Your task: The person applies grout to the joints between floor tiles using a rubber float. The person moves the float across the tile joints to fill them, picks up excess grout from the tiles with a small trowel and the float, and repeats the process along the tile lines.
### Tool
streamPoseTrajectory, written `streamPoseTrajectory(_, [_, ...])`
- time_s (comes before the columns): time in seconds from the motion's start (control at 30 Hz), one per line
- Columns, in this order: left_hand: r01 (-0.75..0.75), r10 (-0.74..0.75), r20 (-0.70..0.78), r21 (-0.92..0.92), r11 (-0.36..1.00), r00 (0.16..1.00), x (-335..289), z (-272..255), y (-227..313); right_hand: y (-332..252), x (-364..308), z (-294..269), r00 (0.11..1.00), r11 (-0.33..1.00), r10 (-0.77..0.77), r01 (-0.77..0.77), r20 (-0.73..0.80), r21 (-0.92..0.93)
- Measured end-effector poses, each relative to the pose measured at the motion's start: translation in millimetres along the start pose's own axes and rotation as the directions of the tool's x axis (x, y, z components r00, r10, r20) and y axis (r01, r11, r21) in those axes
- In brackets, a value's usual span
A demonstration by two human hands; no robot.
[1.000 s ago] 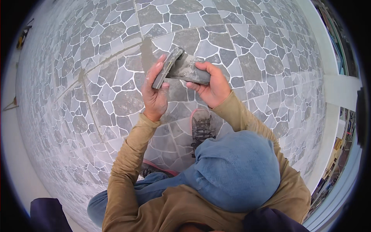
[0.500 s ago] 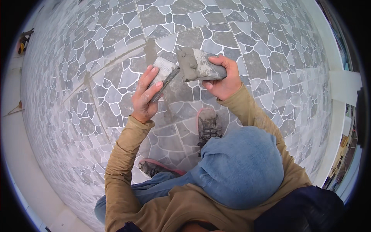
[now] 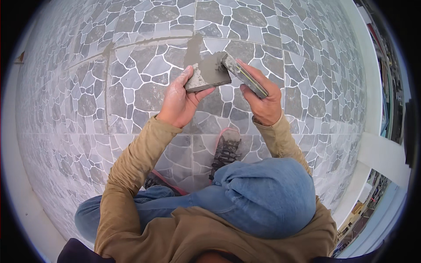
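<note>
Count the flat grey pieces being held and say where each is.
2: one piece in the left grip, broad face up; another piece, tilted on edge, in the right grip. None seems hidden.

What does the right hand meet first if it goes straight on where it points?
Leading with the grey block in its grip, the right hand would likely meet the paste-smeared slab in the left hand; the two look touching or nearly so, depth unclear.

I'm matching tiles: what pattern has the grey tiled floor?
Floor: irregular grey patches, outlined white; head view.
</note>
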State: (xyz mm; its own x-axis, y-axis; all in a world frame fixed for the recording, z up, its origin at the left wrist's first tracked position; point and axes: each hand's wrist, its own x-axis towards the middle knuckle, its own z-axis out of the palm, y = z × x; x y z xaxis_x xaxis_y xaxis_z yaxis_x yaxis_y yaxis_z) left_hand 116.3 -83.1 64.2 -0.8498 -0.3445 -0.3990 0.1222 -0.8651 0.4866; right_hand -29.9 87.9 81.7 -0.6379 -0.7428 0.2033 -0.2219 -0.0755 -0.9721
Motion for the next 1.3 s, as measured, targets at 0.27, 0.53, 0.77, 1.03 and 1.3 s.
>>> streamPoseTrajectory(0.27, [-0.13, 0.141, -0.084, 0.116, 0.985, 0.987, -11.0, 4.0, -18.9, 40.5, -3.5, -10.9, 0.943, 0.813, -0.3, 0.333, 0.147, -0.477])
streamPoseTrajectory(0.53, [-0.1, 0.094, -0.067, -0.097, 0.99, 0.993, 2.4, 0.7, -20.5, 35.5, -10.1, -15.3, 0.945, 0.948, 0.228, -0.161, -0.233, 0.274])
streamPoseTrajectory(0.77, [0.039, -0.044, -0.058, -0.078, 0.996, 0.997, 1.7, 16.0, -28.9, 15.5, -24.1, 7.6, 0.921, 0.757, 0.294, -0.061, -0.256, 0.651])
streamPoseTrajectory(1.03, [0.093, -0.093, -0.038, -0.019, 0.996, 0.995, -2.1, -13.1, -40.2, 54.8, -52.8, -19.6, 0.944, 0.83, 0.312, -0.215, -0.109, 0.515])
streamPoseTrajectory(1.3, [-0.056, 0.048, 0.044, 0.198, 0.979, 0.998, 11.5, -11.2, 6.2, 54.9, -51.2, -61.0, 0.878, 0.817, 0.453, -0.338, -0.157, 0.468])
